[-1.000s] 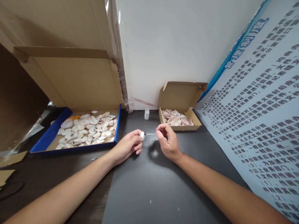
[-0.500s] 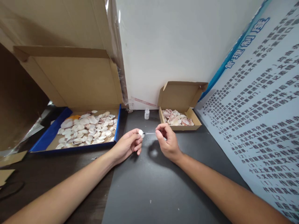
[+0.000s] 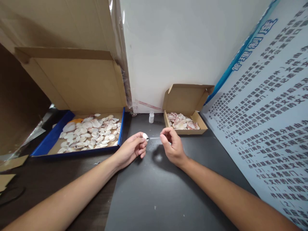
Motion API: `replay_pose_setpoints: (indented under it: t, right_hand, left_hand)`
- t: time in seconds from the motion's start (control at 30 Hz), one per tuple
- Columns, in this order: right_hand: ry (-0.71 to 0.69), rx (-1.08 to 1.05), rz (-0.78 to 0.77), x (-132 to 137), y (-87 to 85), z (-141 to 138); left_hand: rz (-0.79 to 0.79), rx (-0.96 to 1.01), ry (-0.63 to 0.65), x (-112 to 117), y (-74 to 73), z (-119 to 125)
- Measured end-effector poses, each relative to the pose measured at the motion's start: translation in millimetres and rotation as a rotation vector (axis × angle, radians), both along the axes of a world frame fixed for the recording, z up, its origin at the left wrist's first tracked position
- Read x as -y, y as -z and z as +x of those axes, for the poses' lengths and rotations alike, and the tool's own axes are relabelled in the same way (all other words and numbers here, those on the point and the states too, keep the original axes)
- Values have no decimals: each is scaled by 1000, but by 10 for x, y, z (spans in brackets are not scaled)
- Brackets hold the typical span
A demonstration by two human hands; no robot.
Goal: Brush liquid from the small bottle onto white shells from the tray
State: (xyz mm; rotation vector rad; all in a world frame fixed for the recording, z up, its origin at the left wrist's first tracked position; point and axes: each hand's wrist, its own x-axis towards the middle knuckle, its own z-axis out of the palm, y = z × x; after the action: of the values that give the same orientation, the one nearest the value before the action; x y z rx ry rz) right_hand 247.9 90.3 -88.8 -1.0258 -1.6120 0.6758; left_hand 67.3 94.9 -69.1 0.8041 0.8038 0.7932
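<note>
My left hand (image 3: 131, 150) is closed, pinching a small white shell (image 3: 145, 136) between thumb and fingertips above the dark mat (image 3: 154, 192). My right hand (image 3: 173, 147) is closed on a thin brush (image 3: 154, 138) whose tip touches the shell. A small white bottle (image 3: 151, 117) stands behind the hands near the wall. To the left lies a blue-edged cardboard box (image 3: 51, 138) holding several white shells (image 3: 89, 133). To the right a small cardboard box (image 3: 203, 130) holds pinkish patterned shells (image 3: 183, 122).
The big box's lid (image 3: 72, 80) stands raised at the back left. A white wall rises behind. A printed board with blue and black text (image 3: 264, 122) leans along the right. Cardboard scraps (image 3: 9, 166) lie at the left edge.
The shell in my left hand has turned slightly and shifted a little left. Both hands stay almost where they were.
</note>
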Motion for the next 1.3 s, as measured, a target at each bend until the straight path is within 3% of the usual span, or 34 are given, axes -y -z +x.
replay_pose_setpoints:
  t: [0.4,0.57,1.0,1.17,1.3]
  right_hand:
    - [57,16,15,-12,5,4]
    - [-2,-6,-22,-9,-4,1]
    - [80,52,12,-18,-2,1]
    - [10,13,-10,-21,6,-1]
    - [49,49,3,-13,11,-2]
  left_hand:
    - [46,-15,41,-9,30,-7]
    - [50,-26,63,-2,17,4]
    - [35,-26,62,11,-8,7]
    - [11,-14,48,14,-7,6]
    - [6,6,49,10,4,-1]
